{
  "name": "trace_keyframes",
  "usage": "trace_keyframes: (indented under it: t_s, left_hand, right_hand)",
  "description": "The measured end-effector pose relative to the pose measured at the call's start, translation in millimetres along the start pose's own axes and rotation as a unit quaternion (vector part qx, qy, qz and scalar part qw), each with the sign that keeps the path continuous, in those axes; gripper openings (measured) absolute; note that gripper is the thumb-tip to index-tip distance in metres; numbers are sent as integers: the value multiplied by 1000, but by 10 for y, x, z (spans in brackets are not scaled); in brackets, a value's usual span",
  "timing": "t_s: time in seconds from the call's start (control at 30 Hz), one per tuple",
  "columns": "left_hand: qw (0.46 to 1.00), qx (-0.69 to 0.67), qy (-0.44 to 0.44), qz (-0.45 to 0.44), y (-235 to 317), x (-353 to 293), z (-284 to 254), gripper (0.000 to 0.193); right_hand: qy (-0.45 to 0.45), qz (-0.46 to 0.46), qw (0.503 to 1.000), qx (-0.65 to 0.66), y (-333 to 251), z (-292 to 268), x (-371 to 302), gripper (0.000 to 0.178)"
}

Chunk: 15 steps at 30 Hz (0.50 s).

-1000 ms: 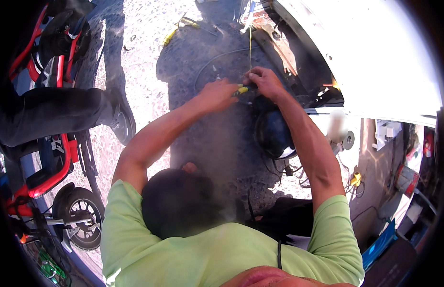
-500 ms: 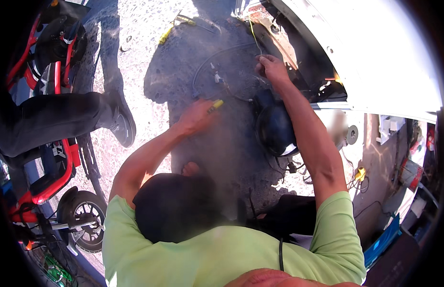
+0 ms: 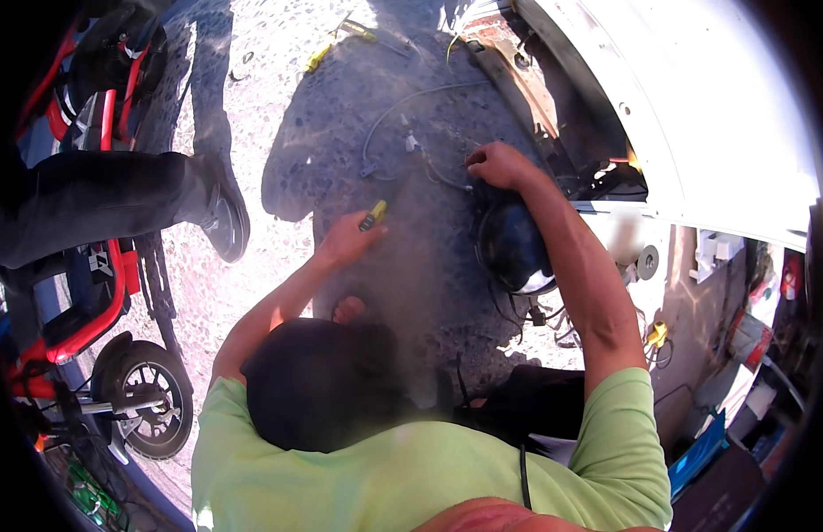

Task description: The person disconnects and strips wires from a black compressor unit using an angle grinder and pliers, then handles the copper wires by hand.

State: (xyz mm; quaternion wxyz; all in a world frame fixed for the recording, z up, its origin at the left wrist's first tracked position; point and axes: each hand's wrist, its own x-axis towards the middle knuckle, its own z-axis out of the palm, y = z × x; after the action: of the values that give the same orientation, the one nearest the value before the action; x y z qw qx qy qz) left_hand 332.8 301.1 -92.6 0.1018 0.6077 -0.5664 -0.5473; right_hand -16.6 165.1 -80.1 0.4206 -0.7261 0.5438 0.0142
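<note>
My left hand [image 3: 345,239] is closed around a small yellow-and-black hand tool [image 3: 373,216], held low over the shaded ground; its working end is not clear. My right hand [image 3: 500,166] is closed, thumb against fingertips, just above a round black metal vessel [image 3: 510,239] resembling a compressor. Whatever those fingers hold, if anything, I cannot make out. Between my hands, a thin cable with a white connector [image 3: 411,142] lies on the ground. A thin grey tube [image 3: 402,104] curves beyond it. A yellow-green wire [image 3: 450,49] sticks up by the white appliance's open corner.
A large white appliance casing [image 3: 695,115] fills the upper right. Another person's dark-trousered leg [image 3: 110,199] and shoe [image 3: 223,226] stand at left beside a red wheeled frame [image 3: 79,341]. A yellow-handled tool [image 3: 321,55] lies on the ground far off. Clutter includes a blue item [image 3: 698,457] at lower right.
My right hand has drawn back toward me, off the yellow-green wire, which now stands apart from it. My left hand has shifted left and slightly nearer with the tool.
</note>
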Motion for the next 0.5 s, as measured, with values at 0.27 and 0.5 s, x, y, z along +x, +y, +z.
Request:
trace_keyframes:
  t_s: [0.27,0.5]
  left_hand:
    - [975,182,29,123,-94,-289,141,40]
    - [979,130,67,140,356,174,151,48]
  right_hand:
    - [13,-39,999,-1,-445,44,72,40]
    - [-66,129,974,-172,-572,-240,-408,50]
